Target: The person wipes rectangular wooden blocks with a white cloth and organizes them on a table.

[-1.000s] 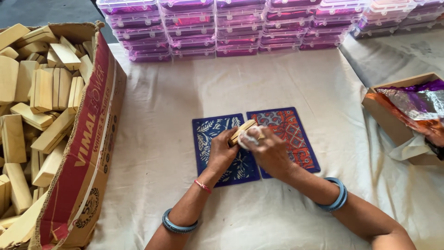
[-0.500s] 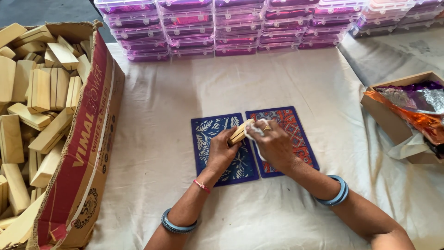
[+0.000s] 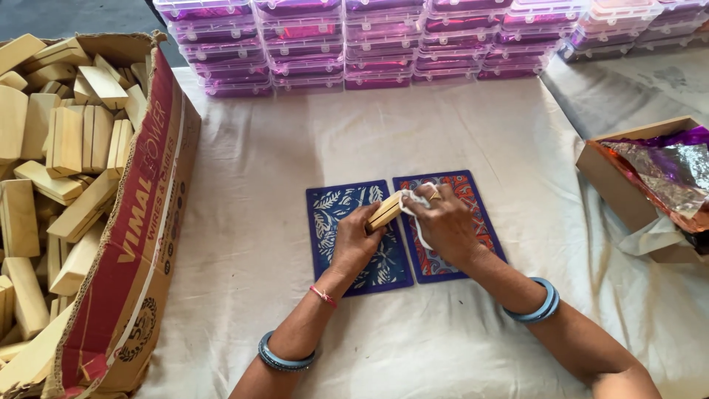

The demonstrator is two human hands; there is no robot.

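A small wooden block (image 3: 385, 213), likely light, stiff and best gripped by its long sides, is clasped in the left hand (image 3: 356, 241) above two patterned mats (image 3: 347, 244) while a soft white cloth (image 3: 413, 201), pinched in the right hand (image 3: 445, 225), is pressed against its end.

bright even daylight | soft faint shadows | sharp | slight edge distortion

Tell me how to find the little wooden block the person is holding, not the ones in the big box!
Start at the white cloth-covered table and find the two patterned mats in its middle, a blue one and a red one. Above where they meet, the left hand grips a pale wooden block. Unlike the blocks heaped in the cardboard box, a white cloth in the right hand touches it.
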